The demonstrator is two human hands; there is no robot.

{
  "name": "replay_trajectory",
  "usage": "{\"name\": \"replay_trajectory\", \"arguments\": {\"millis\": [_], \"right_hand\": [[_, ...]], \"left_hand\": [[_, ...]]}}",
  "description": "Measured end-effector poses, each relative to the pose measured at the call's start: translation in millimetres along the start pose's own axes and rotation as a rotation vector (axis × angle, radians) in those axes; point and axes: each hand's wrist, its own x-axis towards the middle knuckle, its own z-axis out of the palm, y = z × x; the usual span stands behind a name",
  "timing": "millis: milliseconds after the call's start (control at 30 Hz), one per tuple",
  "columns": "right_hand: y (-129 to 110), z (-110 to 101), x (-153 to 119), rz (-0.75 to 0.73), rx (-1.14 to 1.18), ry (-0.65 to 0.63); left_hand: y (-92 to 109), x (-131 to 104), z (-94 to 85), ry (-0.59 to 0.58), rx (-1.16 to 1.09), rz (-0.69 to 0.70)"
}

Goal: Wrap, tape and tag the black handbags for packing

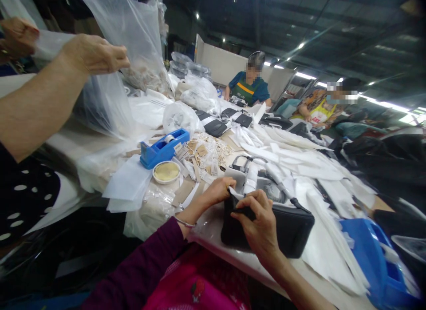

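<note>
Paper-strewn tabletop (pixel 384 204), with a boxy black bag (pixel 289 232) by the near edge. Could slide off if tugged too hard, or crease from tight pinching. Smooth, leathery-looking panels, rounded corners. Handles (pixel 251 179) in crinkly pale wrap, easy to snag. Bag's top edge pinched narrow in left hand (pixel 218 190), likewise in right hand (pixel 261 219).

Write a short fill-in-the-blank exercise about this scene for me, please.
The left hand and right hand pinch a boxy ____ bag.
A thin metal bracelet circles the camera wearer's ____ wrist.
The round dish with yellow contents has a ____ rim.
The plastic tape dispenser beside this dish is ____.

Missing words: black; left; white; blue
</note>
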Motion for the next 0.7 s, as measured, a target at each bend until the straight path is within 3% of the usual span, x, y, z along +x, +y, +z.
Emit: {"name": "replay_trajectory", "arguments": {"millis": [100,333,467,567,700], "right_hand": [[-1.9,12.9,4.4,0.003,0.008,-0.012],[10.2,8.8,4.3,-0.011,0.032,-0.005],[9.5,7.9,2.4,-0.005,0.037,0.007],[9.1,9.1,2.2,-0.005,0.035,-0.005],[8.9,9.8,2.7,-0.013,0.038,-0.024]], "left_hand": [[-3.9,-8.8,-5.6,0.013,-0.004,-0.038],[13.7,-37.4,17.3,0.267,-0.053,-0.055],[24.7,-51.7,10.0,0.153,-0.22,-0.031],[20.2,-56.1,1.2,0.021,-0.309,-0.045],[6.5,-47.1,-0.4,0.014,-0.253,-0.055]]}}
